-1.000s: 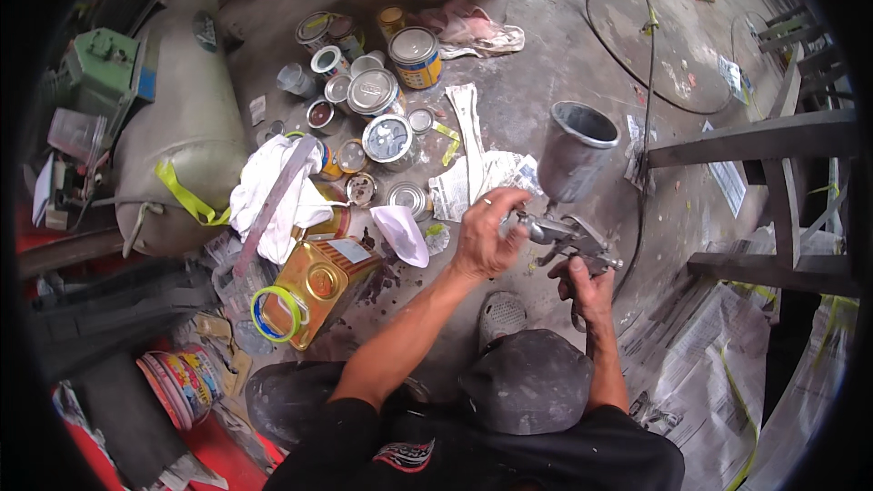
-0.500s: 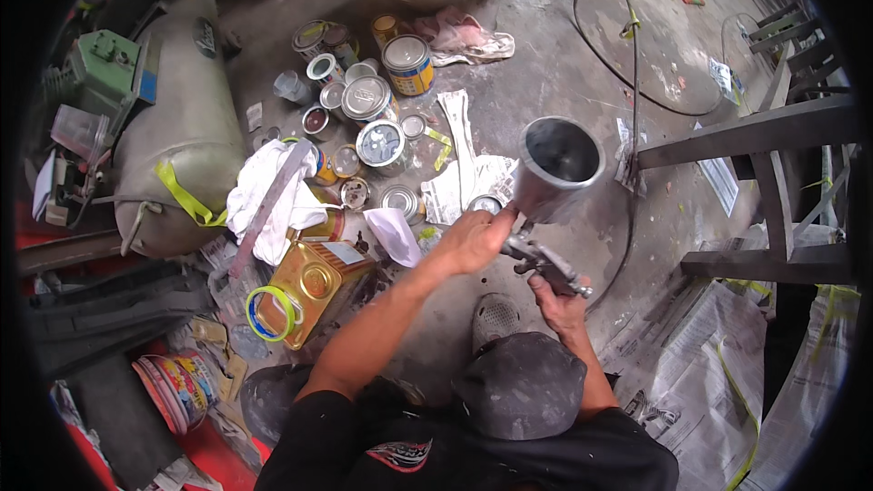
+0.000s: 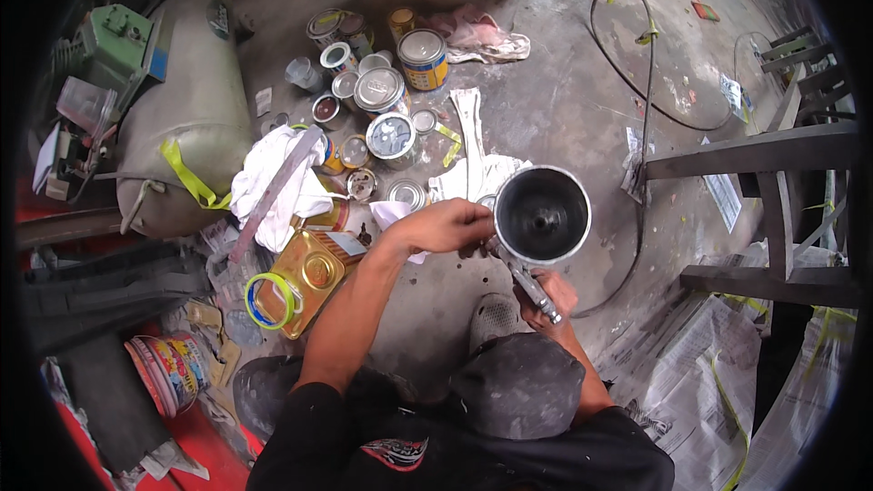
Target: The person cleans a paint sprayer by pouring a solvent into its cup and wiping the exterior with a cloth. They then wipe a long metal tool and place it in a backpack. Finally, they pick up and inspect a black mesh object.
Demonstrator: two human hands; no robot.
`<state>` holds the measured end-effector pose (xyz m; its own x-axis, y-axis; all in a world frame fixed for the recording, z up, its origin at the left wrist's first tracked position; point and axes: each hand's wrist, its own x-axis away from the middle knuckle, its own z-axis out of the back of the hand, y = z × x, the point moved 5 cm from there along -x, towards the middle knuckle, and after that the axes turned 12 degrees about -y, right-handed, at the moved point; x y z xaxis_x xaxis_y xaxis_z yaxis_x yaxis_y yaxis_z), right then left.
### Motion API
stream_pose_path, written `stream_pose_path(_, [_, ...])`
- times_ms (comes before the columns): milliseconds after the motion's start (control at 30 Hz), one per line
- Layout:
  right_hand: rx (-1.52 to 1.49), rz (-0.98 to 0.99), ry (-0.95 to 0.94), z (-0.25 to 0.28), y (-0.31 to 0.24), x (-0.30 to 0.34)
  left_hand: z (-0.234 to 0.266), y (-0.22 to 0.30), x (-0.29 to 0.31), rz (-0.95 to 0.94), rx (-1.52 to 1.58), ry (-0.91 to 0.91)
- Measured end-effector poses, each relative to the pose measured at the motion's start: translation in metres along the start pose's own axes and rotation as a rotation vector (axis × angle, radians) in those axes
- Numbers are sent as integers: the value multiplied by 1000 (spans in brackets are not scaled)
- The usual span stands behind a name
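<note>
My right hand is wrapped round the handle of a silver spray gun. On top of the gun sits a round metal cup, uncovered, its dark inside facing up with a small hole at the bottom. My left hand is closed at the gun's front end, beside the cup's left side. Its fingertips are partly hidden there, where they grip the nozzle end. Past my left hand, a white folded paper and a small lidded tin stand on the floor.
Several paint cans crowd the floor ahead. A gold rectangular tin and white cloth lie left, near an air compressor tank. A black hose loops on the right, beside a dark wooden frame and newspaper sheets.
The spray gun has come down and a little left, and its cup has tipped so that the inside shows. Both hands have moved with it, still at the gun.
</note>
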<state>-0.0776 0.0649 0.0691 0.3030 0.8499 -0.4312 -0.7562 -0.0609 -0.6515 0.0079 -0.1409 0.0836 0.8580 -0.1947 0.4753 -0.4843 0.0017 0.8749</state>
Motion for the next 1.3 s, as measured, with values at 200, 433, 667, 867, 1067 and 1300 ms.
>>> stream_pose_path(200, [-31, -95, 40, -1, 0, -4, 13, -10, 3, -82, 340, 223])
stream_pose_path(433, [-314, -435, 58, -6, 26, 16, 0, 3, -7, -375, 191, -15])
stream_pose_path(667, [-343, -425, 44, -9, 21, 17, 7, 14, -1, 224, -127, 247])
stream_pose_path(867, [-390, -486, 91, -14, 25, 16, -6, 14, 3, -518, 387, -25])
stream_pose_path(1067, [-440, -524, 78, -21, 25, 13, 3, 0, -5, -269, 209, 73])
stream_pose_path(1300, [-355, -447, 35, -19, 16, 6, 10, 0, -5, 46, 73, 229])
